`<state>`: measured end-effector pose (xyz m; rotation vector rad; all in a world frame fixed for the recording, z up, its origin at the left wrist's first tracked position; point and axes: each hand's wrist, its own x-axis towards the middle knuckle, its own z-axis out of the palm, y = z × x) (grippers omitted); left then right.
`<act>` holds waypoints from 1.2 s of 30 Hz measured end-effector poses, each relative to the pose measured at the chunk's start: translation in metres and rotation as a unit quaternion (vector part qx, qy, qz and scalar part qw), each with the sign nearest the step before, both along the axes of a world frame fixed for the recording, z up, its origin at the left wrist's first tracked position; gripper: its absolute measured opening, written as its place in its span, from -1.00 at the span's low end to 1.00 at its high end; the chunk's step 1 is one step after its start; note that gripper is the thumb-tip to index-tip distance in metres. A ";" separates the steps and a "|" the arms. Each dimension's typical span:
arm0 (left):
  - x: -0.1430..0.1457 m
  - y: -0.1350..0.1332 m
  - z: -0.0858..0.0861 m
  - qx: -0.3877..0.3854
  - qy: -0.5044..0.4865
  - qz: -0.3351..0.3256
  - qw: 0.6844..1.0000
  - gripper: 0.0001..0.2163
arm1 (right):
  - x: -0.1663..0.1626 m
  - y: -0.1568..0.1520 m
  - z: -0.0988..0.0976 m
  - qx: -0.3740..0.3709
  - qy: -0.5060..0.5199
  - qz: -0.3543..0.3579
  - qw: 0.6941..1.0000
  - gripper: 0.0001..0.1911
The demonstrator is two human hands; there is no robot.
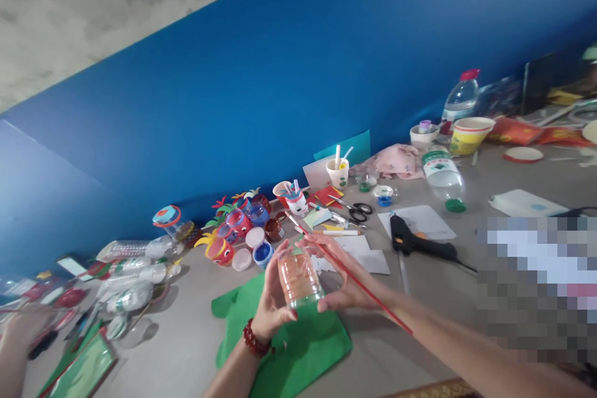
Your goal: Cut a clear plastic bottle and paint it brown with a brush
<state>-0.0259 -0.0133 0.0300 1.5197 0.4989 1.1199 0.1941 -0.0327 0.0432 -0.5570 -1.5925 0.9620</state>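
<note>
My left hand (270, 295) curls round a cut clear plastic bottle piece (298, 280), holding it upright above a green felt sheet (298, 342). A red bead bracelet circles that wrist. My right hand (342, 280) supports the bottle piece from the right and also pinches a thin red-handled paintbrush (354, 277), whose tip points up-left past the bottle's rim. The bottle piece looks tinted orange-pink inside.
Small paint pots (262, 253), painted bottle figures (224, 247), scissors (357, 208), a black glue gun (413, 241), paper sheets, cups and plastic bottles (443, 175) crowd the grey table (177, 336) along a blue wall. Another person's hand (18, 333) shows at far left.
</note>
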 end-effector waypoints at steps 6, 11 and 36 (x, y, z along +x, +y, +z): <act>-0.003 0.010 -0.012 0.103 0.090 0.008 0.991 0.06 | 0.014 0.004 0.008 0.039 -0.102 -0.029 0.994 0.01; -0.003 0.008 -0.011 0.198 0.137 0.085 0.967 0.16 | 0.017 0.006 0.009 0.082 -0.218 -0.093 0.968 -0.03; -0.013 0.013 0.008 0.323 0.327 0.137 0.878 -0.14 | 0.022 0.019 0.006 0.103 -0.289 -0.065 0.950 0.03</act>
